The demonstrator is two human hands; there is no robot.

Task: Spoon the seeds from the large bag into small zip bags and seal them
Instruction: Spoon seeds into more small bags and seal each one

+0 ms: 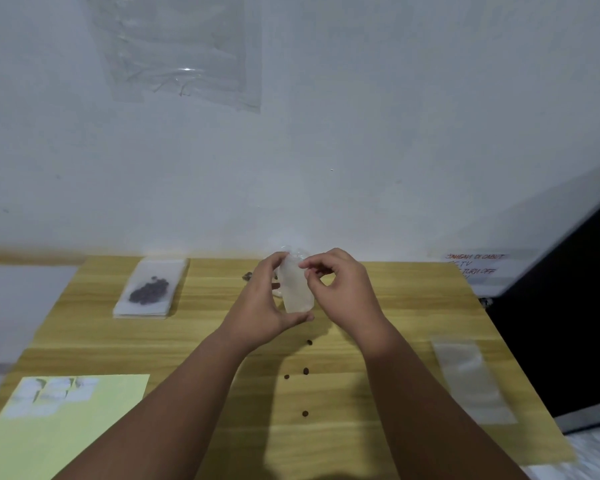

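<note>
A: Count?
B: One small zip bag [297, 289], clear, upright, seemingly empty, pinched by left hand [264, 306] and right hand [343, 289] above surface [222, 341] centre.
A: Seeds?
B: Four loose seeds [305, 371] at six o'clock; one seed-filled bag [151, 289] at nine.

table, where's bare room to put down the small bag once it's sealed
Bare wood lies between the bag with seeds and the left hand, and between the right hand and the flat clear bag at the right edge. The middle is littered with loose seeds; the yellow-green sheet fills the near left corner of the table.
</note>
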